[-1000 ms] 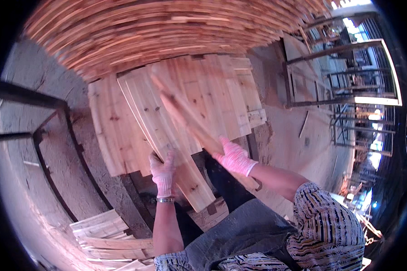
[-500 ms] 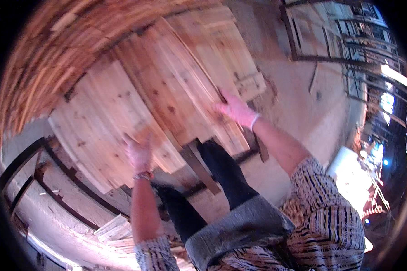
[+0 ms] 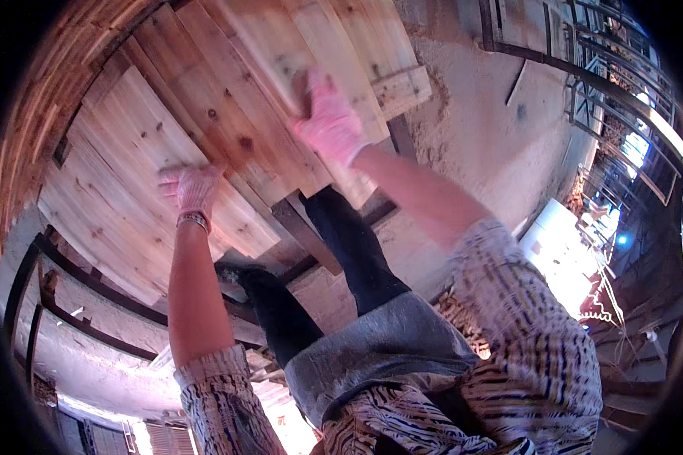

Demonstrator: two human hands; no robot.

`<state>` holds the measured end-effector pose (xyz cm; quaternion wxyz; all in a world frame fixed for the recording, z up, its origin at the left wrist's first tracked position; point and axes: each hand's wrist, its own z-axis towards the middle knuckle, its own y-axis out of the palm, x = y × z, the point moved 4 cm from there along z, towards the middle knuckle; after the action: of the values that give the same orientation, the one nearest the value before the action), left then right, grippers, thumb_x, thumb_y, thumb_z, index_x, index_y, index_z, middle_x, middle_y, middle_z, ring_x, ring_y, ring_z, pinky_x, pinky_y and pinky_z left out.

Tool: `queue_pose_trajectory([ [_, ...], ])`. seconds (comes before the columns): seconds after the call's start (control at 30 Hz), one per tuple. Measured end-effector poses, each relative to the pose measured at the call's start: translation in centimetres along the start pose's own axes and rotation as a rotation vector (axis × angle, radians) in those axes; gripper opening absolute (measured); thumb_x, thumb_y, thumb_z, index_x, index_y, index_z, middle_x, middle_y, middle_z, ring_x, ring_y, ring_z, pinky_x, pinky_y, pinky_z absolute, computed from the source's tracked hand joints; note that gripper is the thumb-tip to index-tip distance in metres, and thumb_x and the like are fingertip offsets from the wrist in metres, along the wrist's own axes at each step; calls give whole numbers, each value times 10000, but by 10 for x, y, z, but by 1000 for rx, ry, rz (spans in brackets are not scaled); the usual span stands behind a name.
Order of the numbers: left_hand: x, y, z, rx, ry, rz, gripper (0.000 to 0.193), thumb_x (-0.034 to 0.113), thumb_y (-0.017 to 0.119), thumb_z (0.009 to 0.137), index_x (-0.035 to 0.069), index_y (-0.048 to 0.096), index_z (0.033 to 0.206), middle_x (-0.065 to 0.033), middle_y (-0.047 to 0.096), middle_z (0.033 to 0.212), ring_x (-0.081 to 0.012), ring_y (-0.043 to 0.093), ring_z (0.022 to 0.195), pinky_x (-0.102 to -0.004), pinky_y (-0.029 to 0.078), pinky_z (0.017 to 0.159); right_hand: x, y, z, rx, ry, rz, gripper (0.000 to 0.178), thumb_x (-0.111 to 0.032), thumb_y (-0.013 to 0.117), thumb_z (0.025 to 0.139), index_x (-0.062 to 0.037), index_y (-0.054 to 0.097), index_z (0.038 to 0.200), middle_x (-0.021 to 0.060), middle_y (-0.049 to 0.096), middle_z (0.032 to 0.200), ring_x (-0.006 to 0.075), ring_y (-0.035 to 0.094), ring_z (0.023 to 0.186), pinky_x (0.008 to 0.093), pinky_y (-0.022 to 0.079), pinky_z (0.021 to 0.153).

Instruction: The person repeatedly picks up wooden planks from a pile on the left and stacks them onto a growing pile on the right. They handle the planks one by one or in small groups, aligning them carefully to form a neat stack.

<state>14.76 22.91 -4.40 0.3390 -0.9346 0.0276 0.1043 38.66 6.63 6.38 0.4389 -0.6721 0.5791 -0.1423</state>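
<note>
Pale knotty wooden boards [image 3: 140,144] lie side by side in front of me. My left hand [image 3: 188,189], in a pinkish-white knit glove, rests on the left boards with its thumb spread away from the fingers and nothing held. Further right, my right hand [image 3: 331,125], gloved the same way, is closed at the edge of a long wooden plank [image 3: 262,49]. That plank is smeared by motion, and the fingertips are partly hidden. A shorter board piece [image 3: 402,92] lies crosswise at the right end of the layer.
Stacked timber strips [image 3: 34,144] rise along the far left. Dark metal frames stand at lower left [image 3: 102,284] and upper right [image 3: 539,57]. My legs [image 3: 357,254] are close to the boards' near ends, beside a dark support bar [image 3: 307,235]. A bright white panel [image 3: 558,250] is on the right.
My right hand has shifted left and farther away, along with the plank at its fingers. My left hand has slid left over the boards. The whole view has shifted too.
</note>
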Motion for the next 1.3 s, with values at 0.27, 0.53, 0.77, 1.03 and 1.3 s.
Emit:
queue_pose_trajectory([
  [0.27, -13, 33, 41, -118, 166, 326, 1341, 775, 618, 729, -80, -33, 1532, -398, 19, 1574, -508, 91, 1489, -561, 209, 1191, -35, -45, 27, 165, -156, -81, 893, -304, 815, 727, -102, 339, 1455, 240, 462, 1370, 411, 508, 1239, 474, 475, 998],
  [0.53, 21, -8, -14, 7, 290, 655, 1038, 614, 566, 780, -64, 145, 1444, -342, 196, 1385, -501, 252, 1270, -574, 291, 1051, -14, -46, 33, 83, -58, -28, 879, -261, 794, 708, -139, 368, 1467, 219, 423, 1434, 420, 463, 1293, 482, 417, 1071],
  [0.77, -28, 31, 30, -99, 10, 271, 1443, 765, 681, 674, -103, -94, 1528, -391, -39, 1586, -504, 36, 1499, -517, 164, 1217, 78, -137, 84, 220, -55, -146, 789, -266, 767, 699, -217, 469, 1428, 229, 411, 1459, 432, 447, 1310, 484, 417, 1076],
  [1.03, -17, -12, -1, 124, -23, 18, 1515, 597, 845, 637, -132, -184, 1475, -431, -9, 1552, -519, 138, 1474, -515, 281, 1182, 86, -95, 125, 41, 16, -49, 807, -295, 761, 728, -180, 425, 1453, 241, 431, 1447, 442, 462, 1295, 507, 435, 1046],
  [1.3, 12, -20, -30, 177, 30, -26, 1388, 523, 850, 647, -117, -66, 1471, -363, 239, 1462, -466, 321, 1365, -522, 318, 1148, 165, -131, 175, 222, 55, -143, 773, -440, 651, 838, -170, 379, 1510, 260, 340, 1530, 451, 391, 1375, 492, 370, 1118],
])
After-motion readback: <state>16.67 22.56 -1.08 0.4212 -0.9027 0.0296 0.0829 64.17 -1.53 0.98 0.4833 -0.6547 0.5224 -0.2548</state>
